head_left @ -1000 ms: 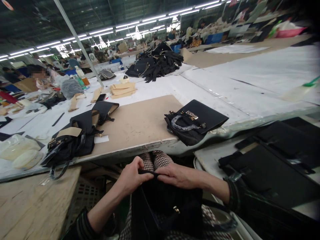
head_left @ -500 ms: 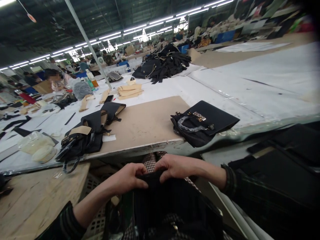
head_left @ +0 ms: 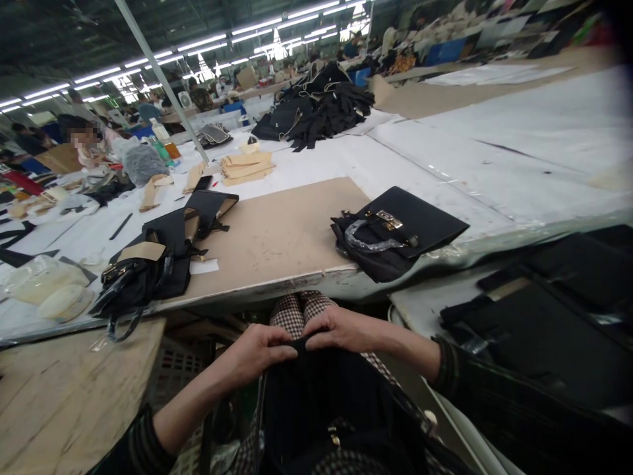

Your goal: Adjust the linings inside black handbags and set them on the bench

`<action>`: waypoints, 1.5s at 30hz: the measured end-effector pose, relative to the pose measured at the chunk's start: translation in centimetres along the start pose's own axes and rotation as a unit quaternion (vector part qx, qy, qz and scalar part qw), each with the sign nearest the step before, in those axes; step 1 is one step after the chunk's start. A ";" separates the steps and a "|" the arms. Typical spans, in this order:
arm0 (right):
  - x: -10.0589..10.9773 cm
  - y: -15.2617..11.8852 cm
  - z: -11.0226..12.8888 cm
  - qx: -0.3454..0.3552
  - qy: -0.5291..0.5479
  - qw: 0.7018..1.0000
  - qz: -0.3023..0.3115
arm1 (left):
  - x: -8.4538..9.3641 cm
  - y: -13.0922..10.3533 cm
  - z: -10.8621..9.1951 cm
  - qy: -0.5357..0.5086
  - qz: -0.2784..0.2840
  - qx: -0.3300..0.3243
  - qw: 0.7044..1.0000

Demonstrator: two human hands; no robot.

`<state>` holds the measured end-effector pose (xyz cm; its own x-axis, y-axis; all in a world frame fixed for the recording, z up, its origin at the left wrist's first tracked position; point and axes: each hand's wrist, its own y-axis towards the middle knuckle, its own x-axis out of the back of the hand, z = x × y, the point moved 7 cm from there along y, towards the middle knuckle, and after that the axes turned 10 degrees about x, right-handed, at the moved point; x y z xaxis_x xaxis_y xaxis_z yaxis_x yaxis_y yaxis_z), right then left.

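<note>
A black handbag [head_left: 336,396] lies on my lap over checked cloth, with a small gold fitting showing low on it. My left hand [head_left: 260,353] pinches its upper edge between thumb and fingers. Right beside it, my right hand [head_left: 333,330] pinches the same edge, the two thumbs almost meeting. The bag's lower part runs out of view. On the table ahead lies another black handbag [head_left: 395,231], with a gold clasp and a handle wrapped in clear plastic.
Black bag parts [head_left: 158,251] lie on a brown board [head_left: 281,224] at the left. A black pile [head_left: 316,105] stands further back. Stacked black panels [head_left: 554,316] are at my right, a plastic crate [head_left: 178,369] under the table. A person sits at the far left.
Both hands keep their pinch on the bag's edge and have drawn slightly closer together. The whole view has shifted a little, so the table things appear further left and higher.
</note>
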<state>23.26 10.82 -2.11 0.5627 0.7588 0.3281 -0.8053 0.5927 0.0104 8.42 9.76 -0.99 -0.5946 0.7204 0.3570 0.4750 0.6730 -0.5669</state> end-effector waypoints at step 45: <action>-0.3 2.1 5.2 0.093 -0.069 0.989 0.088 | -1.0 -5.1 -1.1 -0.184 0.180 0.045 0.965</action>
<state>20.42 10.43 2.68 0.3908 0.7942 0.4653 -0.9160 0.3851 0.1121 7.33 5.82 2.34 -0.5991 0.7857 -0.1543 0.6457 0.3602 -0.6734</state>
